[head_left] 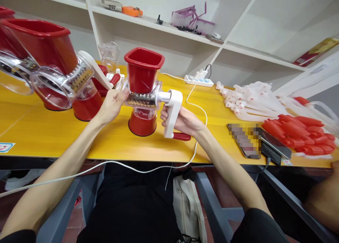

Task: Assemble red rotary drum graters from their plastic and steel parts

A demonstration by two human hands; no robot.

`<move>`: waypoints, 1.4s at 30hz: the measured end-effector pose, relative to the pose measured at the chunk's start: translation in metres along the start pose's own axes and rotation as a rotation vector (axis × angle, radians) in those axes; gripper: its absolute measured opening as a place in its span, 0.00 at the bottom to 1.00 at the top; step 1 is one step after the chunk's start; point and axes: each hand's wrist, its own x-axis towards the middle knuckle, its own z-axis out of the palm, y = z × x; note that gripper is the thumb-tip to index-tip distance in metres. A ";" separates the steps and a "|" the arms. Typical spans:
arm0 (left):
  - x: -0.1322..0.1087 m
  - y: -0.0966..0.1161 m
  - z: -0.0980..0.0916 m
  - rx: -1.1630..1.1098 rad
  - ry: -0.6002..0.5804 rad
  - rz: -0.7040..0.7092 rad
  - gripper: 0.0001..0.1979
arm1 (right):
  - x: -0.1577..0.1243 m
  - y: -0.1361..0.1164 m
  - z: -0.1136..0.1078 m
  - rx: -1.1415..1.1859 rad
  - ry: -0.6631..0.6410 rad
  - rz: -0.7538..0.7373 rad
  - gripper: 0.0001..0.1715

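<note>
A red rotary grater [144,73] stands upright on the yellow table in front of me, with a clear housing, a metal drum inside and a red base. My left hand [113,103] grips the left side of its housing, thumb in front and the other fingers mostly hidden. A white crank [173,112] with a red handle [182,136] hangs down on the right side of the grater. Curled behind that crank, my right hand [185,121] has its fingertips showing at the crank's left edge. The red handle itself is outside its grasp.
More assembled graters [53,52] crowd the left. At right lie white crank parts [249,100], red handles [302,131], and phones [245,140]. A white cable [203,110] crosses the table from a power strip [198,81]. Shelves [159,24] rise behind. Another person's arm [324,200] shows at lower right.
</note>
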 end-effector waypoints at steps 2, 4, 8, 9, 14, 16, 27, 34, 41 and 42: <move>0.003 0.001 0.001 -0.040 -0.095 0.011 0.33 | -0.001 0.001 -0.002 -0.051 -0.061 0.020 0.33; 0.005 0.004 0.002 -0.040 -0.133 0.019 0.31 | -0.002 0.003 0.001 -0.084 -0.098 0.035 0.34; 0.006 0.012 0.002 0.003 -0.130 0.008 0.30 | 0.001 0.012 0.014 0.013 -0.155 0.013 0.35; 0.006 0.012 0.001 0.008 -0.137 -0.004 0.31 | 0.002 0.014 0.016 0.049 -0.174 0.009 0.35; 0.008 0.008 -0.002 -0.040 -0.191 -0.062 0.30 | 0.004 0.019 0.013 0.103 -0.208 0.007 0.35; 0.009 0.006 -0.003 -0.081 -0.222 -0.076 0.29 | 0.004 0.021 0.010 0.074 -0.202 0.015 0.36; 0.013 0.011 -0.005 -0.146 -0.304 -0.104 0.28 | 0.007 0.029 0.009 0.015 -0.234 0.044 0.40; 0.013 0.008 -0.003 -0.145 -0.285 -0.092 0.30 | 0.008 0.028 0.007 -0.013 -0.211 0.036 0.41; 0.009 0.009 -0.002 -0.120 -0.235 -0.076 0.29 | -0.003 0.014 0.007 0.032 -0.211 0.124 0.39; 0.008 0.010 -0.003 -0.113 -0.242 -0.080 0.28 | -0.005 0.013 0.007 0.038 -0.214 0.115 0.39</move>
